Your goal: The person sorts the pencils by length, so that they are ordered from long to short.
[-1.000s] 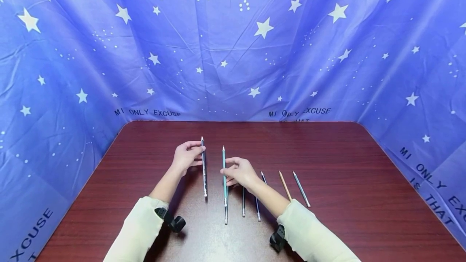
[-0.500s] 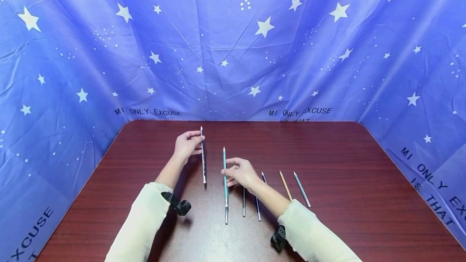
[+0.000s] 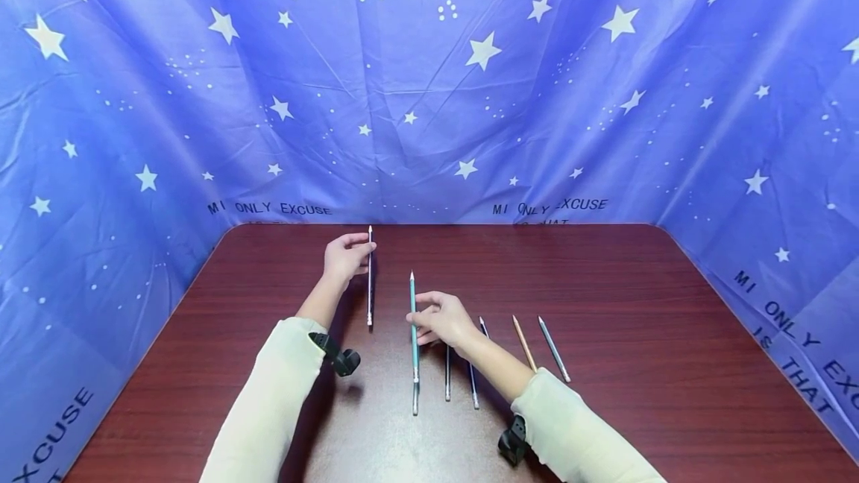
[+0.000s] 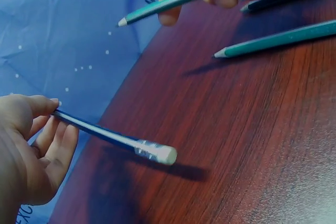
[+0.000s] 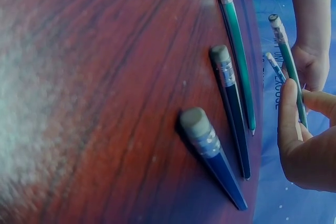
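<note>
My left hand [image 3: 345, 258] pinches a dark blue pencil [image 4: 100, 129] near its tip, at the far left-middle of the table. Its white eraser end points toward me, and in the left wrist view it hangs above its shadow. Nearer the middle, my right hand [image 3: 444, 317] holds a teal-green pencil [image 3: 414, 349] between thumb and fingers, tip pointing away. Another green pencil [image 4: 278, 40] lies on the table below that one. To its right lie a black pencil [image 5: 233, 106] and a blue pencil [image 5: 226, 171], partly hidden by my right hand and forearm in the head view.
Farther right on the brown wooden table [image 3: 624, 297] lie an orange-gold pencil [image 3: 525, 341], partly behind my right forearm, and a grey-blue pencil [image 3: 554, 349]. A blue star-patterned cloth [image 3: 429, 95] hangs around the table's back and sides.
My left hand has moved away toward the table's back edge, carrying the dark blue pencil with it. The right hand stays in place, with the teal-green pencil still held.
</note>
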`<state>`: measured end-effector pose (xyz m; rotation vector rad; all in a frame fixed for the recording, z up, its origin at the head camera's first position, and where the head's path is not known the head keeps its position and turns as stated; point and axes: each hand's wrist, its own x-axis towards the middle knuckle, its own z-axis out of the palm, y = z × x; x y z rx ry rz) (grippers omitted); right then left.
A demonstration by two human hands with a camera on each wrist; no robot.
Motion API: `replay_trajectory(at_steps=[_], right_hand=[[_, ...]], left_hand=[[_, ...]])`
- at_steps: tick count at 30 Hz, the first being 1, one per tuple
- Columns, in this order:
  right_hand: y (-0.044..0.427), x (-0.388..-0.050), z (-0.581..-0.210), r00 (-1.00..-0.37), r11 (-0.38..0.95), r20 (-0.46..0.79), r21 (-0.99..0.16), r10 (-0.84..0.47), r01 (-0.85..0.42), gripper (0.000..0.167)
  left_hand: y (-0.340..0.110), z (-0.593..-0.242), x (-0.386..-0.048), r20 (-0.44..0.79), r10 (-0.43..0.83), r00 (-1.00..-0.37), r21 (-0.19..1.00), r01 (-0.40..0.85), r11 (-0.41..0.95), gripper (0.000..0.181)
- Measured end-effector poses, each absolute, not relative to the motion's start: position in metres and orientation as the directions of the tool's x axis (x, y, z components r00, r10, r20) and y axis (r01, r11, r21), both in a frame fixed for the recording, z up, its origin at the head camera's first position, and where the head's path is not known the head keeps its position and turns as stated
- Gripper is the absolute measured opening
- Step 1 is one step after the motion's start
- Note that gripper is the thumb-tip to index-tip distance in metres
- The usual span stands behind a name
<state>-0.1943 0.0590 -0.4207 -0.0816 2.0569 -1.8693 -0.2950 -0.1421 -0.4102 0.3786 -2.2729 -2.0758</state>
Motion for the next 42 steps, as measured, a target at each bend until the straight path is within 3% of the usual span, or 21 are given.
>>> replay_trajectory(at_steps=[20,36,42], right_hand=[[0.062,-0.194,-0.419,-0.932,0.121,-0.225,-0.973,-0.284,0.198,0.049],[0.064,-0.194,-0.42,-0.938,0.139,-0.232,-0.97,-0.256,0.201,0.048],[0.066,-0.197,-0.419,-0.941,0.143,-0.226,-0.97,-0.251,0.195,0.047]], left_hand=[[-0.148,-0.436,-0.305,-0.11,-0.264,-0.958,0.934,-0.19,0.303,0.032],[-0.148,-0.443,-0.298,0.01,-0.245,-0.969,0.731,-0.16,0.664,0.029],[-0.148,-0.441,-0.295,0.014,-0.203,-0.979,0.695,-0.136,0.706,0.03]])
